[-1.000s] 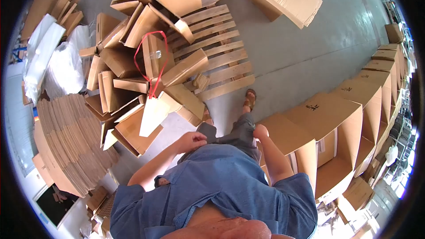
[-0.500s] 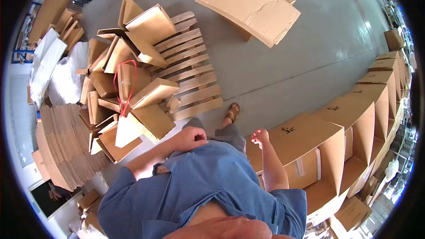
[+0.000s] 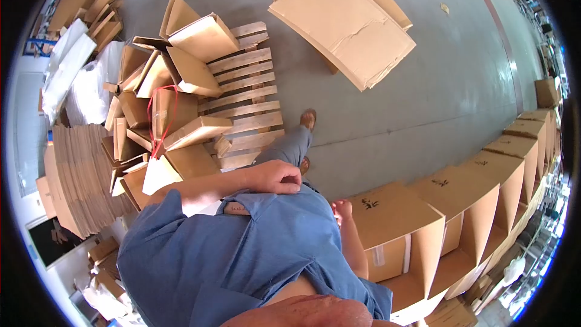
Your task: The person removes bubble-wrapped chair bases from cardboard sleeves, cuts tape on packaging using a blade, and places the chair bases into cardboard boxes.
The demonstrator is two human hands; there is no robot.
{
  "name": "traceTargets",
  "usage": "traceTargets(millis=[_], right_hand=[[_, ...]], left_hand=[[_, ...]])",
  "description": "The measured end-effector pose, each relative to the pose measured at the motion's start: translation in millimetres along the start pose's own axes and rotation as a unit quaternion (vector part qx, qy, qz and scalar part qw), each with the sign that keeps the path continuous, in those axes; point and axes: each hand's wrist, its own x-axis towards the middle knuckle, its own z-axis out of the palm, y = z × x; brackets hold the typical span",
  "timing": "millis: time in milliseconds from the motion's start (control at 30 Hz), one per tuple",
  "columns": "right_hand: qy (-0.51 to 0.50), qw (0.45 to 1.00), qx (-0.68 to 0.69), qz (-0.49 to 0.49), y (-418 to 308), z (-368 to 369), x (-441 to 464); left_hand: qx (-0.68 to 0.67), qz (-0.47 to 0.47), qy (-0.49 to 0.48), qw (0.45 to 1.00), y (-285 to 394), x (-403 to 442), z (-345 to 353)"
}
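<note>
My left hand [image 3: 281,177] is in front of my belly, over the blue shirt [image 3: 260,242]. Its fingers are loosely curled, and nothing shows in them. At my right side, my right hand [image 3: 342,209] also has curled fingers with nothing visible in the grip; the shirt edge partly covers the arm. Nearest to it is the first open cardboard box [image 3: 387,206], lying on its side with dark marks on top. Small printed writing shows at the shirt pocket [image 3: 236,208].
Several similar boxes [image 3: 478,169] curve away on the right. On the left, folded cartons [image 3: 175,109] with a red strap lie heaped on a wooden pallet [image 3: 251,109], beside stacked flat cardboard [image 3: 91,175]. Ahead, a large cardboard sheet [image 3: 345,24] lies atop a carton on the grey floor [image 3: 387,121].
I have stepped forward, with one foot now further ahead. My left hand has swung up and right; my right hand has dropped back toward my side. The boxes have shifted in view.
</note>
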Motion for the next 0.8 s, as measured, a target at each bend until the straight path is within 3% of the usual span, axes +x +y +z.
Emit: traceTargets(millis=[67,133,167,200,233,267,300,333,367,400,500,600,633,667,733,800], right_hand=[[0.041,0.979,-0.166,-0.108,-33.2,4.8,-23.3],[0.042,0.974,-0.158,-0.156,42.1,-59.6,97.8],[0.047,0.968,-0.144,-0.201,82.0,-56.5,150.8],[0.048,0.966,-0.153,-0.203,50.9,-60.8,152.2],[0.061,0.895,-0.336,-0.287,10.3,-60.8,138.2],[0.066,0.785,-0.504,-0.355,-30.9,-58.7,110.1],[0.062,0.783,-0.513,-0.347,-91.6,-65.2,83.6],[0.037,0.891,-0.408,-0.198,-164.9,-32.3,45.4],[0.014,0.958,-0.282,-0.046,-236.4,8.6,5.8],[0.005,0.990,-0.138,0.016,-241.8,-5.5,51.5],[0.016,0.999,0.021,-0.023,-328.9,-1.5,98.0],[0.000,0.993,-0.048,-0.109,-424.2,44.3,87.0],[0.005,0.988,-0.095,-0.118,-448.8,60.9,83.7],[-0.004,0.987,-0.109,-0.117,-465.0,70.8,93.9],[-0.066,0.976,-0.173,-0.113,-493.4,85.8,111.4],[-0.065,0.971,-0.207,-0.102,-514.9,104.2,125.7]], left_hand=[[-0.018,0.028,0.023,0.999,-4.2,25.2,-22.8],[-0.045,0.086,0.027,0.995,-8.4,50.7,-43.7],[-0.053,0.086,0.031,0.994,-8.4,58.4,-55.9],[-0.053,0.074,0.013,0.996,-7.6,69.0,-74.2],[-0.055,0.060,-0.005,0.997,-7.1,77.0,-92.7],[-0.065,0.059,-0.002,0.996,-7.2,80.7,-109.4],[-0.062,0.043,-0.007,0.997,-8.1,81.2,-125.5],[-0.057,0.028,-0.010,0.998,-6.8,81.8,-141.6],[-0.060,0.006,-0.014,0.998,3.3,81.2,-164.3],[-0.060,0.007,-0.007,0.998,-1.3,83.9,-180.6],[-0.237,-0.053,0.035,0.969,-26.4,93.6,-203.2],[-0.289,-0.104,0.092,0.947,-51.1,109.7,-226.1],[-0.226,-0.066,0.164,0.958,-52.7,112.2,-227.8],[-0.232,-0.071,0.177,0.954,-55.9,115.9,-231.4],[-0.109,-0.139,0.237,0.955,-65.7,123.9,-236.8],[-0.166,-0.142,0.267,0.939,-85.6,133.5,-239.7]])
